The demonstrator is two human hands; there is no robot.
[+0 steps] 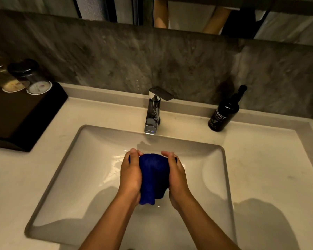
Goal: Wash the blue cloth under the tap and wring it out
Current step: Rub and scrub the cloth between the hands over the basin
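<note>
A dark blue cloth (153,177) hangs bunched between both hands over the middle of the white sink basin (76,177). My left hand (130,173) grips its left side, fingers curled over the top edge. My right hand (176,175) grips the right side the same way. The chrome tap (153,112) stands at the back rim, its spout just beyond the cloth. I cannot make out a water stream; the basin floor under the cloth looks wet and shiny.
A black hand-wash bottle (224,112) stands on the counter right of the tap. At the left sits a dark tray (23,116) with two upturned glasses (33,78). A grey stone wall and a mirror rise behind the counter.
</note>
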